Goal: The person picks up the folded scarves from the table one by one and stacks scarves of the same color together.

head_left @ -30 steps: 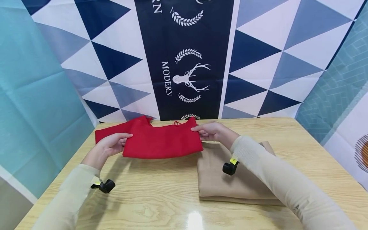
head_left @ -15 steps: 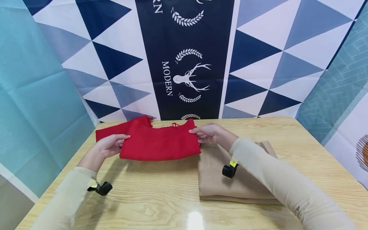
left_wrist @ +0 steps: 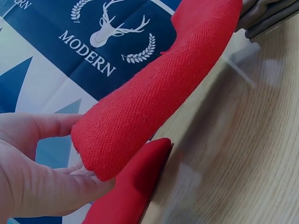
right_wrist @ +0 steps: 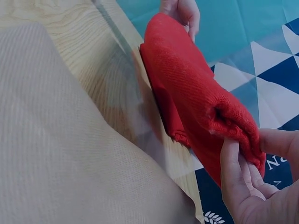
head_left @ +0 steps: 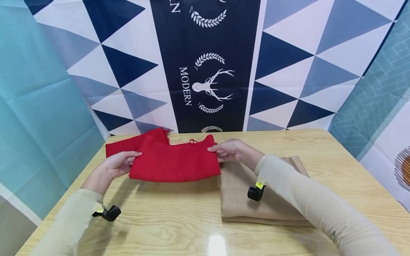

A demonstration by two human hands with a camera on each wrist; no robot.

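A folded red knitted cloth [head_left: 174,161] hangs just above the wooden table [head_left: 179,217], stretched between both hands. My left hand [head_left: 116,164] pinches its left edge, thumb on top; in the left wrist view the fold of the red cloth [left_wrist: 154,98] sits between thumb and fingers of my left hand [left_wrist: 42,172]. My right hand [head_left: 229,151] pinches the right edge; the right wrist view shows my right hand's fingers [right_wrist: 243,182] pinching the red cloth [right_wrist: 196,98]. A second red layer [head_left: 131,144] lies on the table behind.
A folded beige cloth [head_left: 256,199] lies on the table at the right, under my right forearm. A patterned backdrop [head_left: 205,64] with a deer print stands right behind the table's far edge. Teal curtains flank both sides.
Both hands have carried the red cloth a little to the left and slightly lower, still held at both ends.
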